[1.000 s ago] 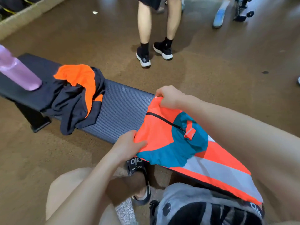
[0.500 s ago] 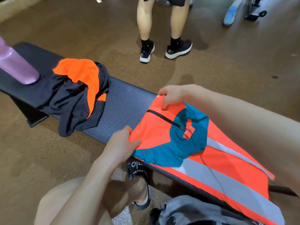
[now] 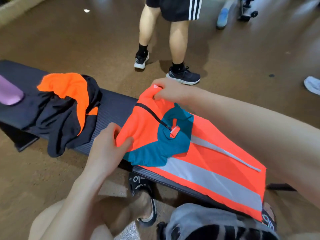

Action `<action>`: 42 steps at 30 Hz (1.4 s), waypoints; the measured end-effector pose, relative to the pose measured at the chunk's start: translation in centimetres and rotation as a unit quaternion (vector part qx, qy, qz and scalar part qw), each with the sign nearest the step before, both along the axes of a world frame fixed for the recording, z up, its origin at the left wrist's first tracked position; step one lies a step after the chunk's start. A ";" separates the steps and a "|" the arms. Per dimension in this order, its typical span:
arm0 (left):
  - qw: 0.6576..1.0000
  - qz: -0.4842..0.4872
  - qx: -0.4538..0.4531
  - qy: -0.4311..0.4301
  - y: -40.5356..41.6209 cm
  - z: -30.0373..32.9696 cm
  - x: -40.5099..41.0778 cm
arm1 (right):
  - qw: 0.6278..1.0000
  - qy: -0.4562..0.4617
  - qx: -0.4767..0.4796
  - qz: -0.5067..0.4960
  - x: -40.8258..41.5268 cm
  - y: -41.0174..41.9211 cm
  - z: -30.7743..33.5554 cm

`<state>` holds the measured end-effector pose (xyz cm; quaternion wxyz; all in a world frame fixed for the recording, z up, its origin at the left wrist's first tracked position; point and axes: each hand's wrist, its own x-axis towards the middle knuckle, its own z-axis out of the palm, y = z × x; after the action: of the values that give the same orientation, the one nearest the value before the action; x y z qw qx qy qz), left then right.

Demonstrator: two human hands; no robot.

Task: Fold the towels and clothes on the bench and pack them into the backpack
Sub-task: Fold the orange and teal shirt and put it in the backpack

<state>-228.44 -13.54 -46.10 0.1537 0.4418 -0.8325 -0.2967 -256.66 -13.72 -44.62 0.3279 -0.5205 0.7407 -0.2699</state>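
An orange, teal and grey jacket [image 3: 204, 153] lies flat across the right half of the dark bench [image 3: 112, 110]. My left hand [image 3: 109, 144] pinches its near left corner. Its far left corner, by the black zip, is gripped by my right hand [image 3: 166, 90]. A crumpled black and orange garment [image 3: 65, 108] sits in a heap on the bench to the left. The grey and black backpack [image 3: 216, 226] stands on the floor below me, at the bottom edge of the view.
A purple bottle [image 3: 10, 94] lies on the bench's left end. A person in black shorts and dark shoes [image 3: 183, 75] stands on the brown floor just beyond the bench. My sandalled foot [image 3: 143, 196] rests under the bench. Other feet show at the top right.
The jacket now lies spread flatter over the bench. Both hands keep hold of its left corners. The standing person has stepped to the right.
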 end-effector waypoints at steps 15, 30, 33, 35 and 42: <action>0.927 -0.331 -0.151 -0.087 25.4 -1.0 -12.5 | 0.978 -0.082 0.020 -0.192 -6.8 29.3 -0.1; 0.912 -0.356 -0.182 -0.092 28.3 0.2 -13.4 | 0.915 -0.098 -0.048 -0.389 -4.4 32.4 -2.7; 0.905 -0.377 -0.181 -0.082 29.4 0.7 -13.6 | 0.905 -0.067 -0.062 -0.415 -4.5 33.8 -2.1; 0.889 -0.402 -0.194 -0.104 30.3 0.0 -13.7 | 0.914 -0.042 -0.027 -0.402 -4.3 35.2 -2.5; 0.874 -0.451 -0.126 -0.131 31.1 -1.7 -12.6 | 0.919 -0.016 0.036 -0.392 -3.4 37.5 -5.4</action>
<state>-241.00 17.60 -47.77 -0.0527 0.0302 -0.9842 -0.1663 -260.05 23.78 -50.03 0.2260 -0.1715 0.8895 -0.3581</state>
